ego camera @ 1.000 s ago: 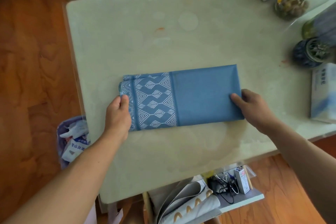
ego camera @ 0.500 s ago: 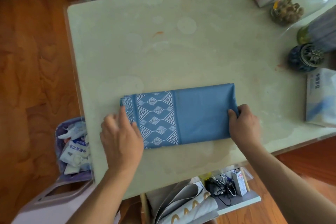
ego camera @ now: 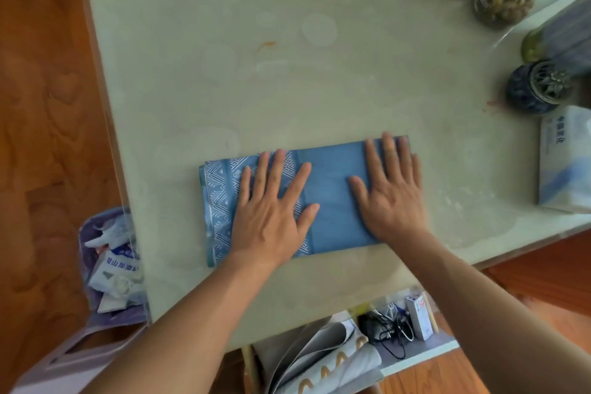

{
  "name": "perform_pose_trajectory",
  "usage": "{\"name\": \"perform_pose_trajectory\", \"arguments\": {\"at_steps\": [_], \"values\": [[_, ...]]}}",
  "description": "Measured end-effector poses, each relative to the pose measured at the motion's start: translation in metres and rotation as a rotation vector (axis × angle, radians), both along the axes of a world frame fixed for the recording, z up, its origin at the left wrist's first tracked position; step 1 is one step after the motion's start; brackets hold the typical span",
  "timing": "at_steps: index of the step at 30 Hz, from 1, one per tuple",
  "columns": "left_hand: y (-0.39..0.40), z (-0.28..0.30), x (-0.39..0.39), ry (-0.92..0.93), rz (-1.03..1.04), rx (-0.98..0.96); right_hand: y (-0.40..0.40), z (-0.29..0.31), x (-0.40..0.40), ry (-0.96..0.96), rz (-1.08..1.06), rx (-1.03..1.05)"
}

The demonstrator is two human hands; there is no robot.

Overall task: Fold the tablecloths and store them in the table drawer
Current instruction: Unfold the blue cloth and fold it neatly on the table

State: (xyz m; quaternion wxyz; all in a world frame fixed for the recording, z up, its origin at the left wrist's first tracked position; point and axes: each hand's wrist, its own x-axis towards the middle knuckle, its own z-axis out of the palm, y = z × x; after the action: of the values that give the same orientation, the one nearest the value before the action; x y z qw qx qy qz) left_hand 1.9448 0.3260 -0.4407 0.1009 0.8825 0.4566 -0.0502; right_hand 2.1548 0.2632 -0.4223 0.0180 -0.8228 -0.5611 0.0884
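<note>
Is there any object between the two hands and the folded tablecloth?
No. The left hand and the right hand both lie flat directly on the folded blue tablecloth; nothing visible separates them.

Soft daylight, faint shadows, motion-blurred, edges bowed by wide-angle distortion.

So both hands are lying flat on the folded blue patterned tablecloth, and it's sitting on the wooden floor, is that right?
Not quite. The left hand and right hand do lie flat on the folded blue patterned tablecloth, but the head view shows it on the pale stone-look table, not the floor.
</note>
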Motion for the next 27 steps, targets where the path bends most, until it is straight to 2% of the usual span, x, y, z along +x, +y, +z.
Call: {"name": "perform_pose_trajectory", "arguments": {"at_steps": [5,9,11,12,14,16,20,24,27], "values": [[0.009,-0.002,-0.028,-0.023,0.138,0.008,-0.009,-0.020,0.022,0.013,0.002,-0.088],[0.004,0.003,-0.038,-0.003,0.381,-0.026,0.000,-0.008,0.006,0.017,-0.089,-0.056],[-0.003,0.006,-0.046,0.000,0.496,-0.073,0.008,0.007,-0.029,0.205,-0.016,0.189],[-0.006,0.009,-0.045,0.000,0.540,-0.091,0.012,0.012,-0.054,0.382,0.060,0.320],[-0.008,0.016,-0.035,0.020,0.608,-0.139,0.020,0.018,-0.099,0.729,0.074,0.352],[-0.004,0.026,-0.027,0.022,0.664,-0.185,0.026,0.009,-0.118,0.843,-0.057,0.332],[0.017,0.043,-0.028,-0.222,0.936,-0.320,0.027,-0.004,-0.113,0.919,-0.177,0.345],[0.049,0.049,-0.045,-0.465,1.276,-0.592,0.029,0.003,-0.112,1.009,-0.228,0.325],[0.063,0.059,-0.058,-0.626,1.305,-0.857,0.031,0.005,-0.112,1.072,-0.299,0.366]]}}
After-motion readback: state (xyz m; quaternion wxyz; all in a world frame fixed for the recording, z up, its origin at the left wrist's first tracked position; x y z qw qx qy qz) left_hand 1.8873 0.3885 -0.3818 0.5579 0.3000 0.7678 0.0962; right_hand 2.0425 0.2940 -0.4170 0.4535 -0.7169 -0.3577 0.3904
